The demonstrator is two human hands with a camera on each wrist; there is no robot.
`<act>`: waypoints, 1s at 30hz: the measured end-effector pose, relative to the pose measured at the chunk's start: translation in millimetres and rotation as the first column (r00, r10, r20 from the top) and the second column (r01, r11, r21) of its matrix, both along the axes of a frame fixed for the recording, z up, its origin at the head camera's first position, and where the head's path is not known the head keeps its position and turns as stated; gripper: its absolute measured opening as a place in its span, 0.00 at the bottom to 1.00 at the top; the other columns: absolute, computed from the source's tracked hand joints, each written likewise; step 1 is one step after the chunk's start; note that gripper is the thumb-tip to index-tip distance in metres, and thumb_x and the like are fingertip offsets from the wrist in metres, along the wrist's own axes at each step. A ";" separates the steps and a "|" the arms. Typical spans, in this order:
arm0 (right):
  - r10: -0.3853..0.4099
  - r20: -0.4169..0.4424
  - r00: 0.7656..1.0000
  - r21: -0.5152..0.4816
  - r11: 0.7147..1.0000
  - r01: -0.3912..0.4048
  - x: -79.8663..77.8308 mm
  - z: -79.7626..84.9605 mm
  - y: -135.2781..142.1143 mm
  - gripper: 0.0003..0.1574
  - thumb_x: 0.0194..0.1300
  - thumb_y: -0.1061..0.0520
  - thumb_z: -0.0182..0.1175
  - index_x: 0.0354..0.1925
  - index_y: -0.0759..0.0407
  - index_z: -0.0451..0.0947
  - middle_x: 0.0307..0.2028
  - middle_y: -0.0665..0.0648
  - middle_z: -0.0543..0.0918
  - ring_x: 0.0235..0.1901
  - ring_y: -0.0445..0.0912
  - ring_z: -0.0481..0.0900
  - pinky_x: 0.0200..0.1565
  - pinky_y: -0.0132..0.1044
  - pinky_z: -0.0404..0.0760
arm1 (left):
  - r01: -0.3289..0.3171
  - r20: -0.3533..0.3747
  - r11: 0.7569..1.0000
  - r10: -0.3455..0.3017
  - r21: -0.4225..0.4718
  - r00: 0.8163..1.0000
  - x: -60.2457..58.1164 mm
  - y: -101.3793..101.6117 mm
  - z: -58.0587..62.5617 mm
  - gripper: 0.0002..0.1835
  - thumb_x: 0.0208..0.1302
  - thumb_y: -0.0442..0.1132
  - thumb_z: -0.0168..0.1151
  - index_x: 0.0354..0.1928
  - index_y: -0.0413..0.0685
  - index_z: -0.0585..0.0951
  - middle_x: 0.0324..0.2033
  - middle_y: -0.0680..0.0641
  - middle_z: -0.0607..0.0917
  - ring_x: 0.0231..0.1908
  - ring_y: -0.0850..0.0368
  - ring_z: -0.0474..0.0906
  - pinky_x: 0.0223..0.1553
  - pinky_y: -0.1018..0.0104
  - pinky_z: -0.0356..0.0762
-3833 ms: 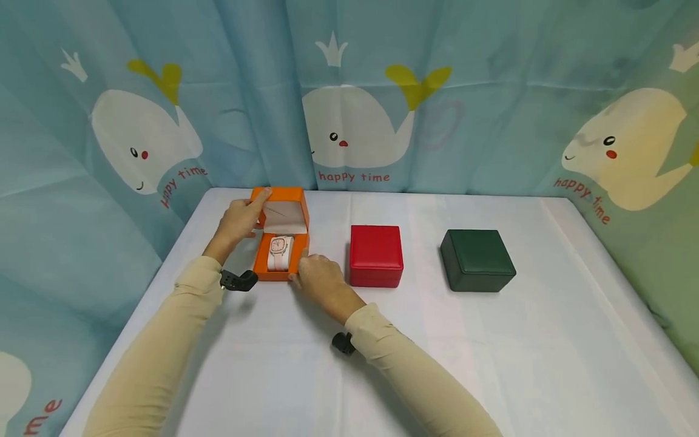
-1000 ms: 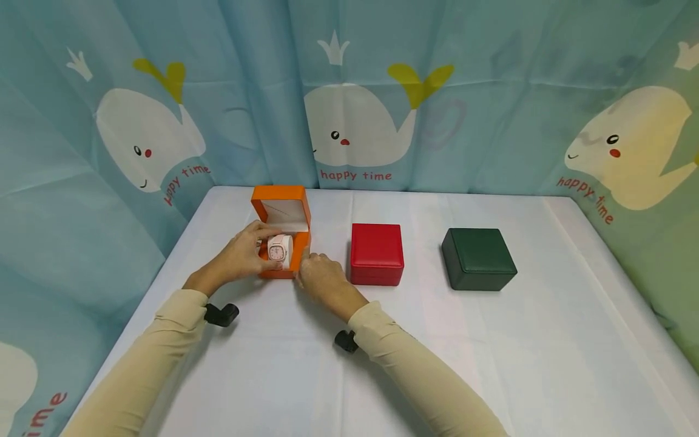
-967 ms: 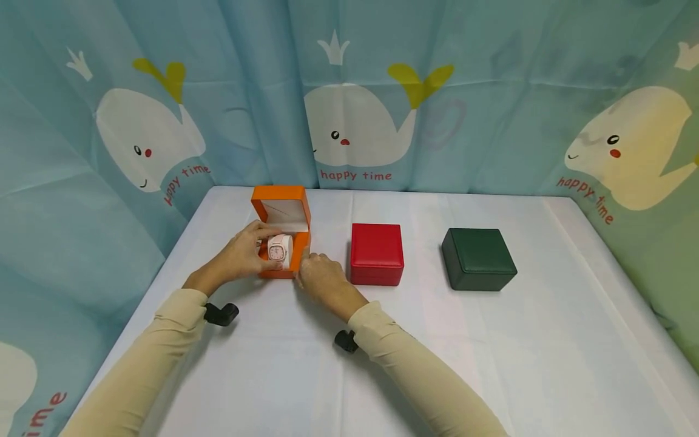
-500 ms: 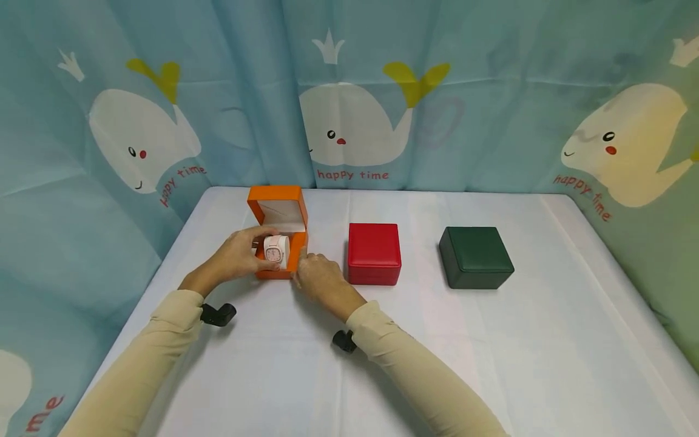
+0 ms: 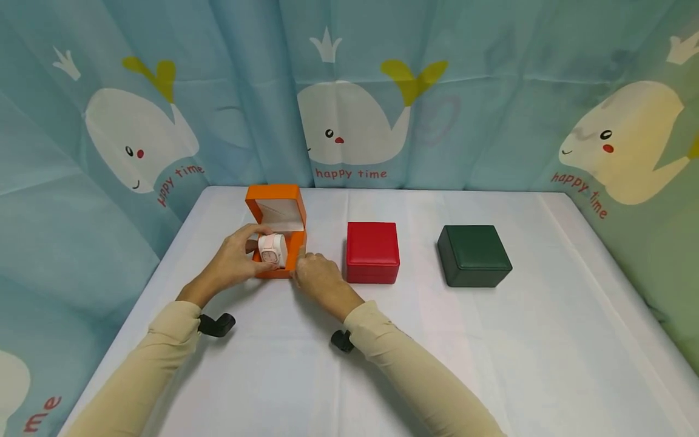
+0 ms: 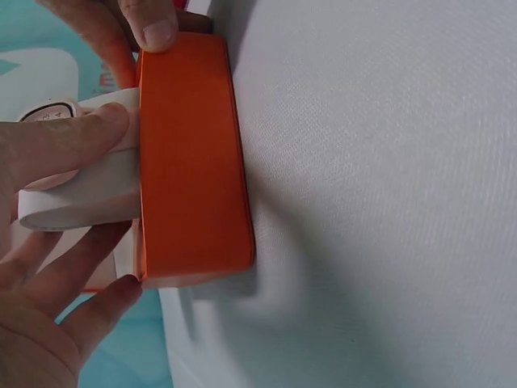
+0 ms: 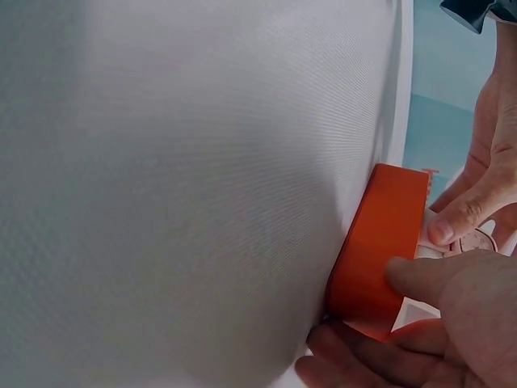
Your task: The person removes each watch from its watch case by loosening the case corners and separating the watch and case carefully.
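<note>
An orange watch box stands at the table's left with its lid raised, showing a white lining. My left hand holds a pale pink watch strapped round a white cushion. Thumb and fingers lie on opposite sides of the cushion, which tilts to the left and sticks out above the box's front wall in the left wrist view. My right hand grips the box's right front corner, its thumb on the front wall in the right wrist view.
A closed red box stands right of the orange one, and a closed dark green box farther right. White cloth covers the table. Behind it hangs a blue curtain with printed whales.
My left hand has come down from the raised lid to the watch and its cushion, which now lean left and stand higher. My right hand has stayed on the box corner.
</note>
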State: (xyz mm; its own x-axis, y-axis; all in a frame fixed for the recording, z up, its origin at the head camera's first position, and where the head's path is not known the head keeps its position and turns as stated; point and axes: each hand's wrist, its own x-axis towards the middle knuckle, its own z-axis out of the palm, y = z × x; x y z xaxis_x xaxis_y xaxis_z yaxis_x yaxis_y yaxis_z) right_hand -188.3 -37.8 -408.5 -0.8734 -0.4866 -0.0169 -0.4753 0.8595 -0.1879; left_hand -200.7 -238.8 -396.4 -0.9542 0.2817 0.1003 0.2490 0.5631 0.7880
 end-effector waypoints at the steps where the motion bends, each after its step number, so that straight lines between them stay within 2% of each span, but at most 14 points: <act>1: 0.000 -0.003 1.000 -0.004 1.000 0.000 0.0 -0.5 -0.1 0.38 0.75 0.48 0.60 0.71 0.72 0.66 0.47 0.60 0.86 0.43 0.50 0.83 0.42 0.43 0.85 | -0.003 -0.006 1.000 0.003 -0.003 1.000 0.6 -0.5 -0.7 0.36 0.52 0.23 0.76 0.63 0.38 0.71 0.57 0.36 0.74 0.54 0.36 0.80 0.51 0.44 0.80; 8: 0.002 -0.035 0.999 -0.023 1.000 -0.002 3.7 -0.4 0.5 0.37 0.75 0.49 0.61 0.69 0.73 0.68 0.45 0.61 0.86 0.41 0.50 0.84 0.40 0.42 0.86 | -0.075 -0.014 0.996 0.076 0.050 0.997 6.9 -4.3 -2.1 0.35 0.53 0.26 0.77 0.63 0.39 0.73 0.57 0.34 0.77 0.50 0.37 0.82 0.55 0.41 0.77; 9: 0.005 -0.053 0.999 -0.032 0.999 -0.007 2.2 -5.6 0.0 0.37 0.75 0.48 0.61 0.69 0.73 0.69 0.45 0.61 0.86 0.41 0.50 0.84 0.40 0.42 0.86 | -0.078 -0.012 0.995 0.079 0.063 0.997 7.8 -4.8 -2.0 0.35 0.53 0.26 0.77 0.63 0.39 0.73 0.57 0.33 0.77 0.50 0.37 0.82 0.54 0.43 0.77; 11: 0.012 -0.057 0.998 -0.038 0.999 -0.015 2.8 -4.8 0.0 0.36 0.75 0.49 0.61 0.68 0.73 0.69 0.46 0.61 0.86 0.41 0.50 0.84 0.39 0.42 0.86 | -0.088 -0.007 0.993 0.089 0.081 0.996 9.8 -5.7 -1.2 0.35 0.53 0.27 0.78 0.63 0.39 0.73 0.56 0.34 0.77 0.50 0.39 0.82 0.52 0.48 0.80; 15: 0.015 -0.056 0.998 -0.036 0.999 -0.017 2.5 -4.4 -1.3 0.37 0.75 0.49 0.60 0.69 0.73 0.68 0.47 0.61 0.86 0.41 0.50 0.84 0.40 0.43 0.86 | -0.106 -0.004 0.975 0.109 0.193 0.994 11.9 -5.5 4.6 0.35 0.53 0.27 0.78 0.63 0.39 0.73 0.57 0.35 0.75 0.48 0.43 0.82 0.43 0.64 0.84; 16: 0.009 -0.045 0.999 -0.027 1.000 -0.010 4.2 0.8 -1.0 0.36 0.75 0.49 0.61 0.69 0.73 0.69 0.47 0.61 0.86 0.42 0.51 0.84 0.40 0.43 0.86 | -0.108 -0.001 0.970 0.111 0.219 0.994 12.0 -5.0 6.4 0.35 0.53 0.27 0.78 0.63 0.40 0.73 0.57 0.35 0.75 0.48 0.44 0.82 0.42 0.67 0.83; 18: -0.005 -0.055 0.998 -0.028 1.000 0.004 3.6 -0.6 -1.4 0.36 0.75 0.49 0.61 0.68 0.73 0.69 0.46 0.60 0.87 0.42 0.51 0.84 0.40 0.43 0.86 | -0.103 0.002 0.963 0.106 0.247 0.994 11.7 -3.6 9.3 0.36 0.54 0.27 0.78 0.64 0.41 0.73 0.57 0.36 0.74 0.47 0.46 0.81 0.41 0.69 0.83; 23: -0.002 -0.054 0.999 -0.047 0.999 0.000 3.3 -2.8 1.0 0.35 0.74 0.49 0.62 0.67 0.72 0.71 0.44 0.60 0.87 0.42 0.51 0.84 0.43 0.42 0.85 | -0.092 0.024 0.975 0.089 0.200 0.996 13.5 -0.2 10.9 0.35 0.55 0.32 0.79 0.65 0.43 0.75 0.56 0.36 0.75 0.47 0.46 0.81 0.39 0.68 0.84; 27: 0.039 -0.032 0.999 -0.089 0.995 -0.042 2.8 -2.6 6.3 0.28 0.74 0.50 0.62 0.60 0.71 0.74 0.41 0.60 0.87 0.41 0.51 0.85 0.43 0.42 0.84 | -0.088 0.019 0.980 0.086 0.176 0.996 16.6 0.1 10.7 0.35 0.56 0.32 0.78 0.66 0.43 0.76 0.55 0.36 0.76 0.48 0.41 0.80 0.38 0.69 0.83; 30: 0.066 -0.019 0.998 -0.108 0.992 -0.068 4.9 -1.2 9.3 0.32 0.73 0.49 0.63 0.62 0.72 0.72 0.43 0.61 0.85 0.42 0.51 0.85 0.44 0.41 0.84 | -0.075 0.023 0.981 0.072 0.177 0.997 18.4 -1.0 10.1 0.36 0.56 0.32 0.78 0.67 0.42 0.75 0.55 0.35 0.77 0.48 0.40 0.81 0.38 0.69 0.83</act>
State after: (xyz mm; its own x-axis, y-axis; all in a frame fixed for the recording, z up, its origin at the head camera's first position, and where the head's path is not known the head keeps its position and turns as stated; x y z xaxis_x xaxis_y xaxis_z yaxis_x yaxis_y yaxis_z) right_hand -183.4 -28.5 -409.7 -0.8384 -0.5425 0.0522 -0.5348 0.8004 -0.2709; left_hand -182.3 -239.9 -386.3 -0.9736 0.1899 0.1263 0.1981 0.4297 0.8810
